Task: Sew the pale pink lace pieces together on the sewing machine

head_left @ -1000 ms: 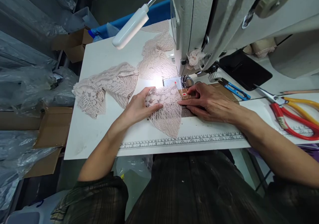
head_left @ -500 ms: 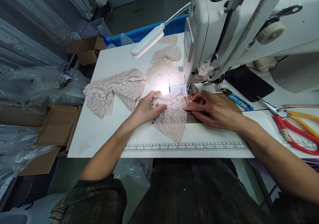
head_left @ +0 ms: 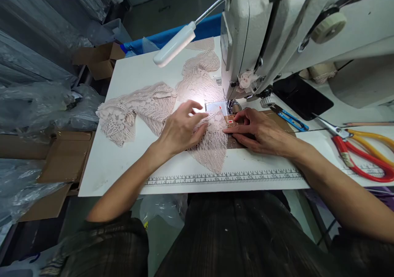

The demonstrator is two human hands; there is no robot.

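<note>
A long strip of pale pink lace (head_left: 212, 149) lies across the white sewing table (head_left: 123, 162) and runs under the presser foot of the grey sewing machine (head_left: 246, 35). My left hand (head_left: 180, 127) rests on the lace just left of the needle, fingers spread and lifted a little. My right hand (head_left: 258, 131) lies flat, fingers together, pressing the lace edge and a brown cardboard guide (head_left: 277, 119) beside the foot. More of the same lace (head_left: 135, 108) trails off to the left and behind the machine.
A white gooseneck lamp (head_left: 174, 45) lights the needle area. Blue thread snips (head_left: 291, 119) and red-and-yellow scissors (head_left: 363, 154) lie on the right. A printed ruler (head_left: 221, 177) runs along the table's front edge. Cardboard boxes (head_left: 98, 59) and plastic sheeting (head_left: 33, 108) crowd the left.
My left hand has lifted its fingers off the lace and shifted toward the needle. The right hand holds its place at the guide. The camera has tilted slightly.
</note>
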